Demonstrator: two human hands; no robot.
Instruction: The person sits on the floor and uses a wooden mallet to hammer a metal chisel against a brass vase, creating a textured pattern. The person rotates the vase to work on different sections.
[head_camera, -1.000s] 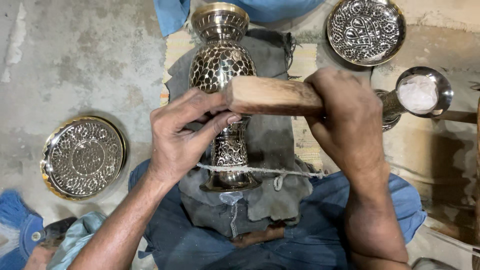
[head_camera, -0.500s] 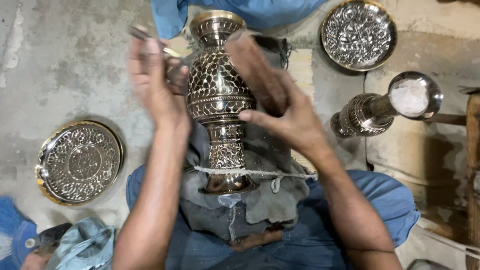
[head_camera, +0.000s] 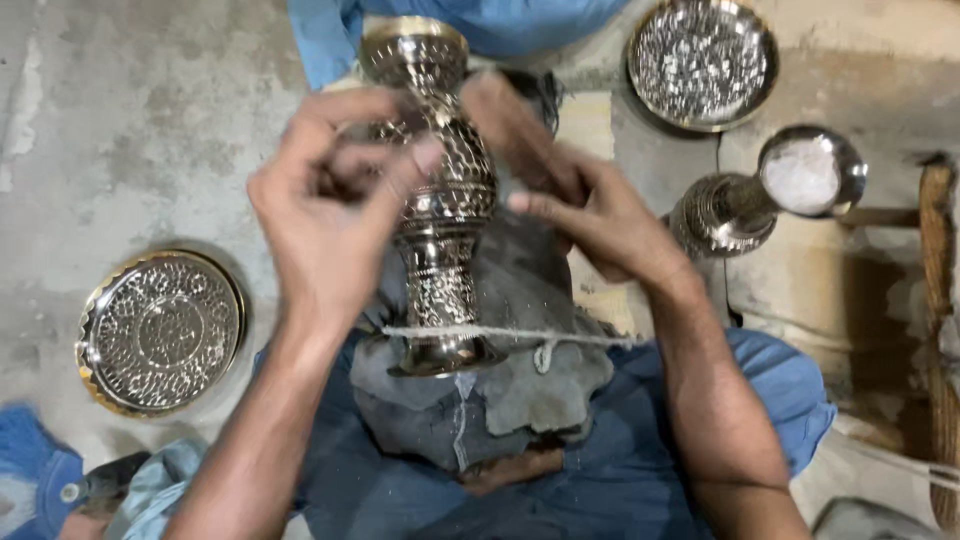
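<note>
Looking down from my head, the tall engraved metal vase (head_camera: 440, 200) lies along the middle of the frame, its mouth toward the top centre and its foot toward me, resting on a grey cloth (head_camera: 500, 390) spread over my lap. A thin cord (head_camera: 520, 336) runs across the stem just above the foot, from left of centre to right of centre. My left hand (head_camera: 330, 210) hangs over the upper left of the vase with the fingers curled inward toward the thumb; it is blurred, and I cannot tell whether that grip is pinching something small or is simply closed on nothing. My right hand (head_camera: 590, 215) sits just right of the vase's belly, fingers spread and loose, some of them reaching behind the neck; that grip is open and holds nothing that I can make out. I judge this to be a moment of settling my hands on the piece between bouts of working its surface, and the next move would call for a steady hold on the neck so the vase does not roll on the cloth. Around me on the concrete floor (head_camera: 130, 120) lie an engraved plate (head_camera: 160, 332) at lower left, a second plate (head_camera: 702, 62) at upper right, and a metal stand with a white-filled bowl (head_camera: 770, 190) at right.
</note>
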